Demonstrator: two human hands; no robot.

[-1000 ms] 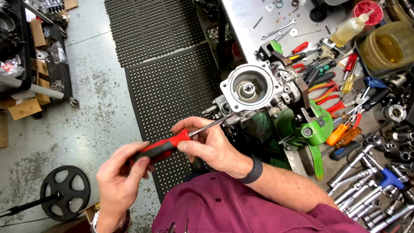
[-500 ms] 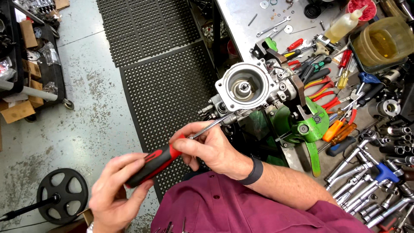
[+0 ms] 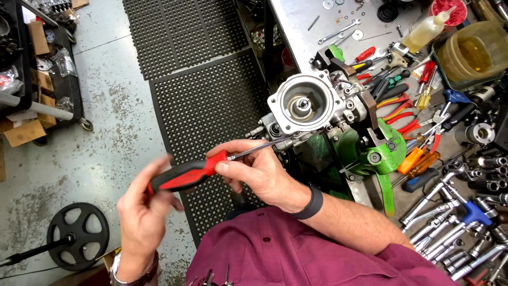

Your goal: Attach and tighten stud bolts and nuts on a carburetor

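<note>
red screwdriver (image 3: 185,175) gripped at the handle by the left hand (image 3: 140,212), shaft pinched near the handle by the right hand (image 3: 264,172); tip at a screw low on the carburetor (image 3: 307,106), clamped in the green vise (image 3: 365,153). could cam out if tilted, chewing the screw head; might skid into the housing.

Mechanic's workshop, green vise (image 3: 370,153), wrenches (image 3: 450,212) strewn on metal bench (image 3: 301,21), rubber floor mats (image 3: 201,100)

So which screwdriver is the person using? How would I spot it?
Find the green vise at the metal workbench's edge, clamping a round silver engine part. The screwdriver pokes in under that part, with both hands on it. Its fat red-and-black handle hangs over the floor mat, unlike tools lying on the bench.
</note>
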